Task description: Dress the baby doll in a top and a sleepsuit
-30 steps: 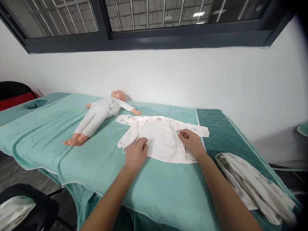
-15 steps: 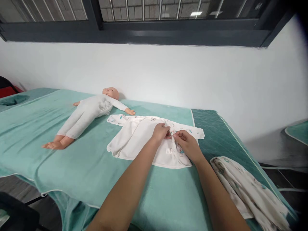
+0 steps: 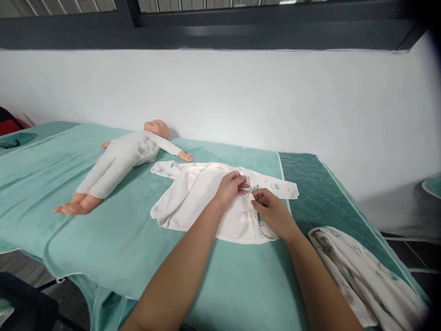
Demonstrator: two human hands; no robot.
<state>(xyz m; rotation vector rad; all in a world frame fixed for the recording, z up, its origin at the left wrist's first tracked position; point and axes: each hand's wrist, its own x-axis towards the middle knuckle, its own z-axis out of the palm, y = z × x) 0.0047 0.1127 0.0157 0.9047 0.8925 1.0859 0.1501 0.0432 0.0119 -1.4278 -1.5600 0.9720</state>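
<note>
A small white baby shirt (image 3: 196, 197) with printed sleeves lies spread on the green cover, its front opened out. Near the right side of the shirt, my left hand (image 3: 231, 187) pinches the fabric edge between thumb and fingers. Just right of it, my right hand (image 3: 272, 209) grips the same edge a little lower, its fingers curled together. The fingertips are close but apart. To the left lies a baby doll (image 3: 120, 156) in a white body suit, on its back, one hand close to the shirt's left sleeve.
A folded printed cloth (image 3: 365, 271) lies at the right edge of the green cover (image 3: 103, 248). Behind runs a white wall (image 3: 220, 96) below a dark window frame (image 3: 258, 27). A black object (image 3: 24, 299) stands at the lower left.
The view has tilted down slightly. Both hands still hold the shirt's edge, and my right hand's fingertips have drawn slightly away from my left hand.
</note>
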